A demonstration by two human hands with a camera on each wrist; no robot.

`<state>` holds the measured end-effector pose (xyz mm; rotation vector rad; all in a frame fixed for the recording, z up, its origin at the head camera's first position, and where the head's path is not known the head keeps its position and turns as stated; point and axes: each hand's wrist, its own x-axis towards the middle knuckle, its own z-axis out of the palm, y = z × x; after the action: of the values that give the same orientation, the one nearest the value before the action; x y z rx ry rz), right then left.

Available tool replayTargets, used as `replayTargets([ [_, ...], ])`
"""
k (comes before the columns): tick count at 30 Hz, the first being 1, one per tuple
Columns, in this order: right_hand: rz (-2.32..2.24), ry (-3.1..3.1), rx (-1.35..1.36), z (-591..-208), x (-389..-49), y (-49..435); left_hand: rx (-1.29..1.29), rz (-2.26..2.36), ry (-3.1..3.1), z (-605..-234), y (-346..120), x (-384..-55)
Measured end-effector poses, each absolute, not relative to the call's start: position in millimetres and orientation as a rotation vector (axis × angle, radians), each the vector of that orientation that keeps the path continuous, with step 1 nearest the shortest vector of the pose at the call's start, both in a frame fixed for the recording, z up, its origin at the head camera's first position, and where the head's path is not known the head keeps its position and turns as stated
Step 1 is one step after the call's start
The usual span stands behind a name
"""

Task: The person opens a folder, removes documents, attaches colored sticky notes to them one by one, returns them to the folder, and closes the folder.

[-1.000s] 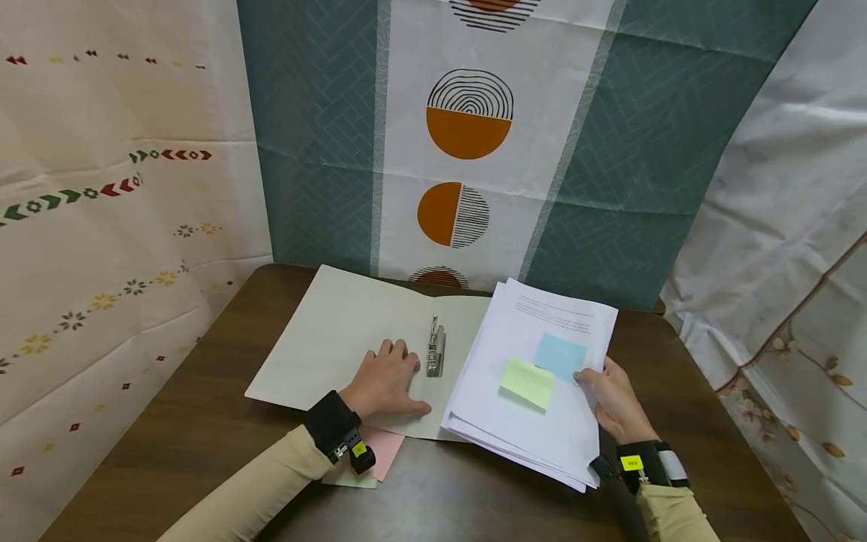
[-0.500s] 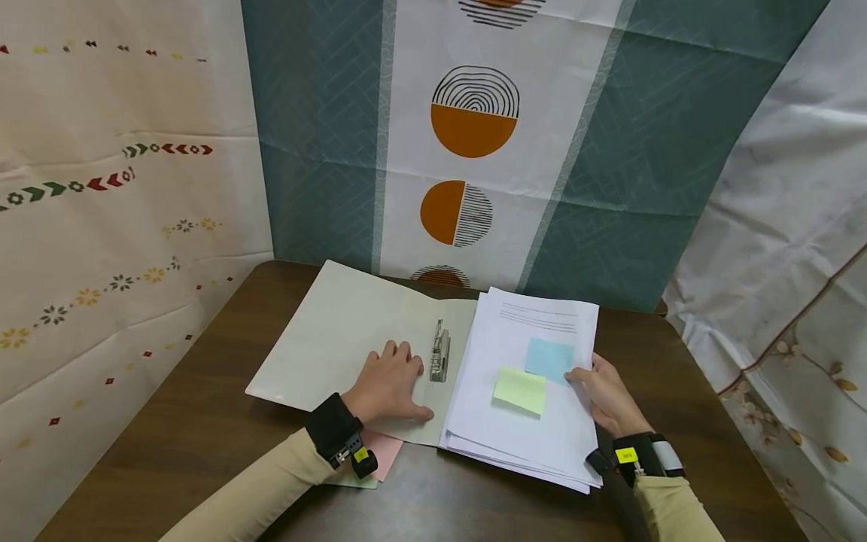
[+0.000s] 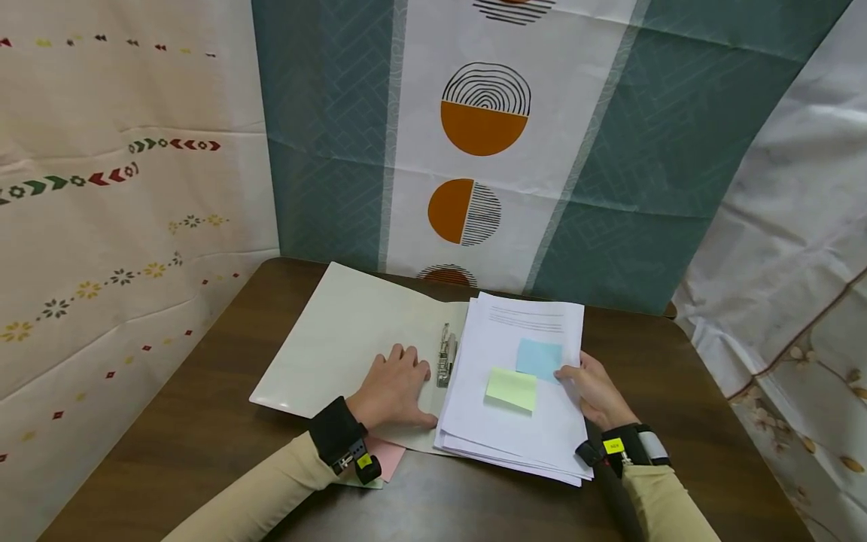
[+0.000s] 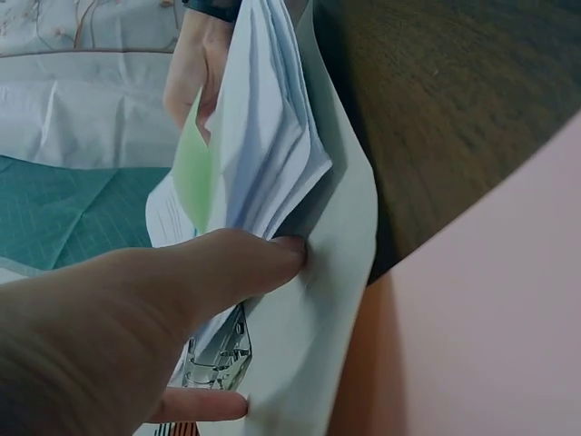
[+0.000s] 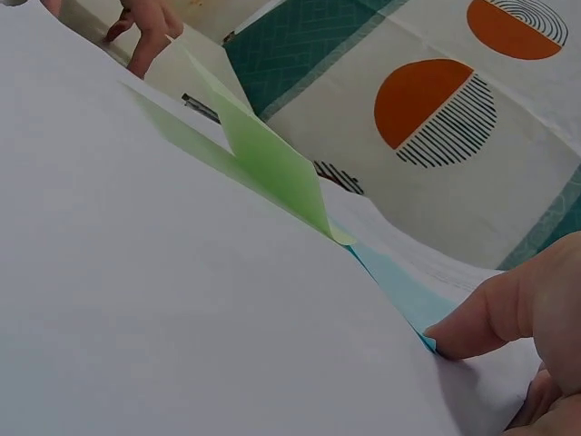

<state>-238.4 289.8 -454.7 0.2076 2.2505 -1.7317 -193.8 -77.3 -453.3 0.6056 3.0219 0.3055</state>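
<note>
An off-white file folder (image 3: 352, 331) lies spread on the table, a metal lever clip (image 3: 444, 361) along its inner fold. My left hand (image 3: 396, 388) rests on the folder just left of the clip, fingers spread and thumb toward the front edge. With thumb on top, my right hand (image 3: 596, 391) grips the right edge of a stack of white papers (image 3: 521, 429). The stack covers most of the folder's right side, its left edge close beside the clip. A green sticky note (image 3: 511, 388) and a blue sticky note (image 3: 539, 357) are stuck on the top sheet.
Pink paper (image 3: 387, 457) and a bit of green paper (image 3: 369, 482) stick out from under the folder's front edge. The brown wooden table (image 3: 474, 512) ends at hanging patterned cloths, with a teal and white cloth (image 3: 325, 150) behind.
My right hand has moved the paper stack leftward over the folder's right side, up close to the clip. My left hand has stayed on the folder. The view has shifted slightly.
</note>
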Motion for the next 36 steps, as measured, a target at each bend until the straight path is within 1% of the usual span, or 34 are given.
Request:
replayTargets([
  [15,-1.743,2.176,0.264,-462,-256,273,0.681,0.289,2.965,-444,-83,-190],
  [20,-1.694,2.195,0.275,-464,-257,273,0.693,0.263,2.953,-441,-83,-189],
  [30,-1.442,2.359,0.208,-456,-258,273,0.674,0.257,2.960,-440,-81,-188],
  [36,-1.299,2.428,0.263,-447,-258,272,0.669,0.237,2.980,-443,-79,-187],
])
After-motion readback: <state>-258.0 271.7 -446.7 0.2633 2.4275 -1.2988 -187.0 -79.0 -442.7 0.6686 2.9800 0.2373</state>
